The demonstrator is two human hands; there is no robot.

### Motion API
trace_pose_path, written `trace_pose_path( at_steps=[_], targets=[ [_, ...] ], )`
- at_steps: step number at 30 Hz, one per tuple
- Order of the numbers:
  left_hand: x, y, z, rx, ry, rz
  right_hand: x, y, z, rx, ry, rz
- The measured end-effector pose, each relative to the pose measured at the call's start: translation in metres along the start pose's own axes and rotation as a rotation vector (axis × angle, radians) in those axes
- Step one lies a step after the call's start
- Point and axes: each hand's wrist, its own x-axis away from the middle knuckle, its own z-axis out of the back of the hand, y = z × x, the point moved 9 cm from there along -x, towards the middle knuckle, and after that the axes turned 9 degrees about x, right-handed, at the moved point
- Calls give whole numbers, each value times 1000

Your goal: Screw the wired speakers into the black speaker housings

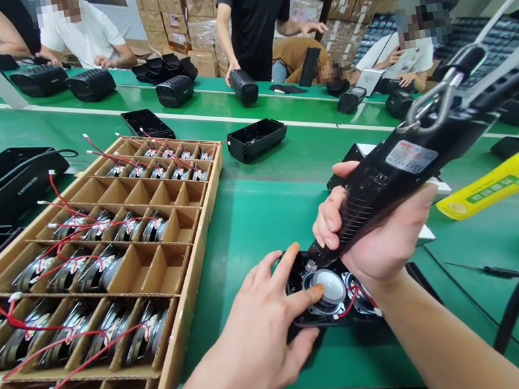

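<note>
1) Through the head feed I have the right hand (385,233) wrapped around a black electric screwdriver (369,196), slanted so its tip reaches the corner beyond the left fingertips; I cannot tell whether it meets a screw

2) My left hand (270,315) is spread wide, one finger on a round speaker driver (332,285), apparently steadying the work

3) The black speaker housing (298,277) lies beneath both hands, open side up, giving the tool access

4) Left of the left hand, a partitioned cardboard tray (134,262) separates wired drivers, likely limiting knocks

Head-worn view, forward and down, near bench (214,262)
</note>
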Motion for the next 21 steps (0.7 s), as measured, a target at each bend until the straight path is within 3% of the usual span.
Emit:
trace_pose_path(
  at_steps=[9,21],
  targets=[
    [-2,1,0,6,-27,12,5,6,-6,26,-69,-15],
    [-3,-2,-1,-6,-16,1,13,20,-16,-108,-201,-61]
  ],
)
